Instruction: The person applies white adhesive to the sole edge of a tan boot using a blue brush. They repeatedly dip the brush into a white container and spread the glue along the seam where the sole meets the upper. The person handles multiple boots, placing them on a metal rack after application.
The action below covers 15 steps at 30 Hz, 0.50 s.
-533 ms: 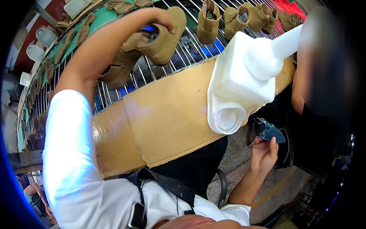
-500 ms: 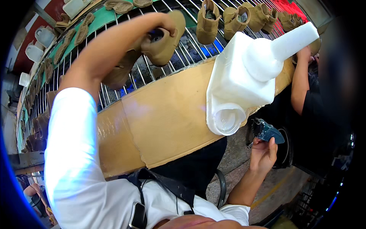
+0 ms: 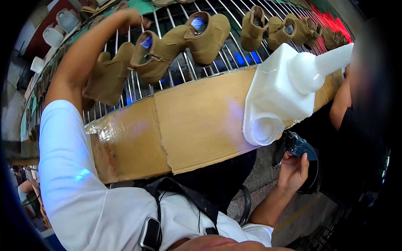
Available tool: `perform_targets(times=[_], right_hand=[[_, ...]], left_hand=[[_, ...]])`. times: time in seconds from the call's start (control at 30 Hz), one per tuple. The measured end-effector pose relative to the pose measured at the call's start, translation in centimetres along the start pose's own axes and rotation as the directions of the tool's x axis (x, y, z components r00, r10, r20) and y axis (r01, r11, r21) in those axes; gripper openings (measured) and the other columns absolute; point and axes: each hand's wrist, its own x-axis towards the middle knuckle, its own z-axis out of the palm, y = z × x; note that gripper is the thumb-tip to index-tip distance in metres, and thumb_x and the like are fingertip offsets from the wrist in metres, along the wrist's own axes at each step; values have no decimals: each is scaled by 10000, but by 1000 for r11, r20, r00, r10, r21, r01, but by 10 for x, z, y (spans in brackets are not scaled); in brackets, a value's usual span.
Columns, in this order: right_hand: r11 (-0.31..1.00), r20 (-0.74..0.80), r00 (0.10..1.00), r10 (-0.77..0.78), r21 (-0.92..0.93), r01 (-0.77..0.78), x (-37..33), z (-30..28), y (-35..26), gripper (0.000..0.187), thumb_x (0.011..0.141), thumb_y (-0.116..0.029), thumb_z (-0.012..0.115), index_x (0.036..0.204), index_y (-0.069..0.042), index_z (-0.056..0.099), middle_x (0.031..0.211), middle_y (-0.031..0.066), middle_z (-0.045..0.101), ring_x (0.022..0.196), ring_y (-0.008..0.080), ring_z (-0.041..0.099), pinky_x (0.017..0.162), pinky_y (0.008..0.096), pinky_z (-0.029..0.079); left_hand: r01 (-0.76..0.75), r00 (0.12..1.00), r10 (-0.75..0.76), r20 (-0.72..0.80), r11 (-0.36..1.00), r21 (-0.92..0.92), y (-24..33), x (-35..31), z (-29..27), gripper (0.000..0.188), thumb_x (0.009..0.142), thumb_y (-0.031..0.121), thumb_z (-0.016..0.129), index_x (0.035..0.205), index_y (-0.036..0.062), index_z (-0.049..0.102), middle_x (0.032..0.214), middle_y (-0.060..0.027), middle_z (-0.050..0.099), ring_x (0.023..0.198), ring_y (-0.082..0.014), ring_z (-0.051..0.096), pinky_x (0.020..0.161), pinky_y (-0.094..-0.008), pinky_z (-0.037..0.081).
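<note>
My left hand (image 3: 130, 19) reaches over the wire rack, above a row of tan ankle shoes, its fingers smeared by motion. Closest below it are a tan shoe with a zip (image 3: 153, 58) and another, partly hidden by my forearm, the tan shoe at the left (image 3: 111, 77). One more tan shoe (image 3: 206, 38) stands to the right of these on the rack. At lower right my right hand (image 3: 293, 172) pinches a dark teal textured piece (image 3: 300, 146) with a ragged black end; its exact kind is unclear.
A white plastic dispenser (image 3: 281, 83) with a round cup stands on the cardboard-covered edge (image 3: 205, 121). Several tan shoes (image 3: 282, 31) line the metal rack (image 3: 180, 75) farther right, under red light. Another person's arm (image 3: 341, 104) is at the right; white jugs (image 3: 67, 20) stand at far left.
My left hand has let go of a tan shoe, which now stands on the rack, and has moved left. My right hand keeps its hold. The view has shifted.
</note>
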Motion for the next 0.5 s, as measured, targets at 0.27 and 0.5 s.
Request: perform_targets(times=[0.27, 0.5], right_hand=[[996, -81, 996, -29, -89, 22, -9, 5, 1, 231, 865, -111, 577, 1069, -5, 562, 1030, 106, 619, 920, 192, 591, 788, 328, 478], [516, 190, 913, -361, -775, 366, 8, 26, 10, 160, 789, -80, 689, 880, 22, 607, 807, 66, 632, 666, 140, 570, 631, 253, 458]], left_hand=[[-85, 992, 123, 29, 818, -568, -125, -81, 158, 682, 650, 258, 783, 1223, 1, 517, 1105, -101, 608, 969, -228, 590, 876, -359, 457], [-359, 786, -108, -608, 721, -592, -129, -169, 208, 697, 664, 172, 762, 1222, -62, 415, 1070, -170, 580, 947, -222, 582, 841, -319, 468]])
